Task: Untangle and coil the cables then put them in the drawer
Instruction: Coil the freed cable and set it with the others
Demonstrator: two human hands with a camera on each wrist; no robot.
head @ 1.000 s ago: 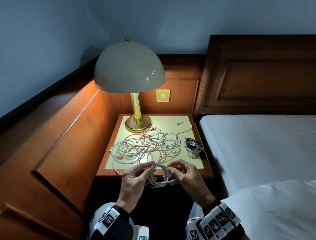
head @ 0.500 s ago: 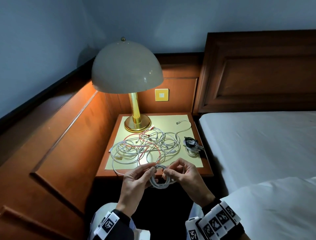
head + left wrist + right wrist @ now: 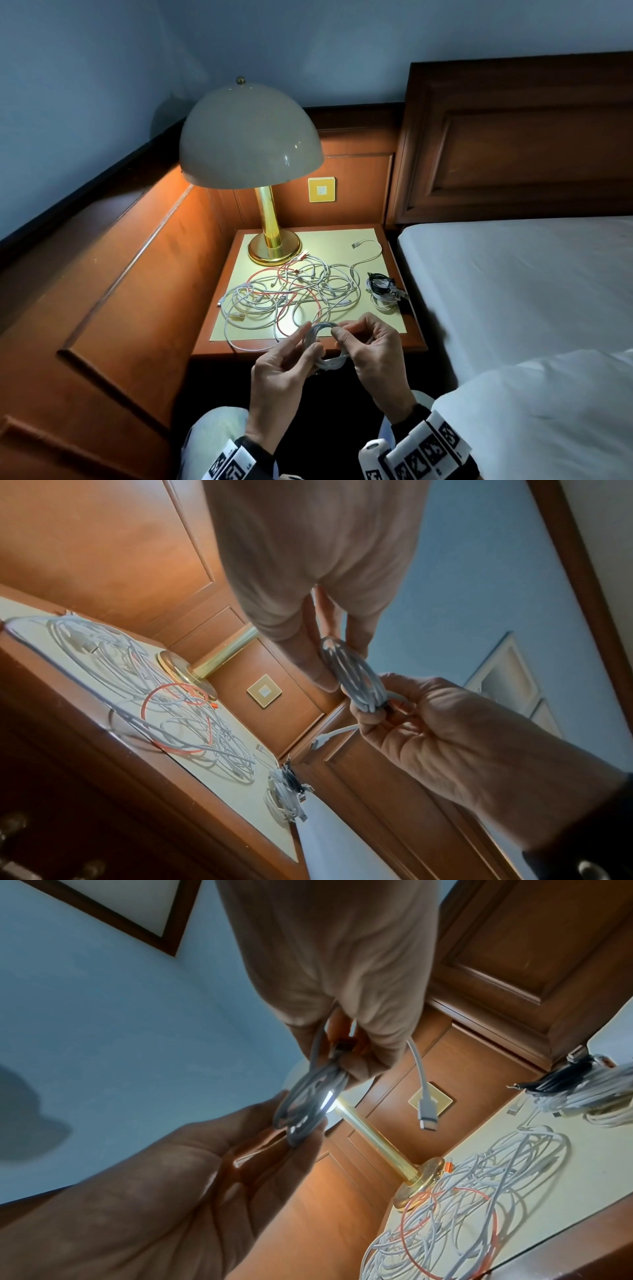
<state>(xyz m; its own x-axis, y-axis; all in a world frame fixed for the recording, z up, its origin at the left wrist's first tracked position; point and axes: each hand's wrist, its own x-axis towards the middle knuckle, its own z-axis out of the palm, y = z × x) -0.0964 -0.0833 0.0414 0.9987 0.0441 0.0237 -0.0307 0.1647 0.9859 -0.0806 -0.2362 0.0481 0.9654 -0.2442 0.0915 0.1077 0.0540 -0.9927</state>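
Observation:
A small coil of white cable (image 3: 323, 356) hangs in the air just in front of the nightstand (image 3: 416, 330). My left hand (image 3: 308, 339) pinches its left side and my right hand (image 3: 339, 337) pinches its right side. The right wrist view shows the coil (image 3: 308, 1104) and a loose end with a plug (image 3: 426, 1115) hanging from my right hand (image 3: 342, 1058). A tangle of white and red cables (image 3: 294, 291) lies on the nightstand top. At its right edge sits a coiled black and white bundle (image 3: 383, 291).
A brass lamp (image 3: 270, 222) with a dome shade stands at the back left of the nightstand. Wood panelling runs along the left, and a bed (image 3: 513, 291) with a white sheet lies close on the right. Dim drawer knobs (image 3: 12, 823) show below the top.
Both hands keep their hold on the coil at the nightstand's front edge. The fingers have shifted a little round it. The tangle has not moved.

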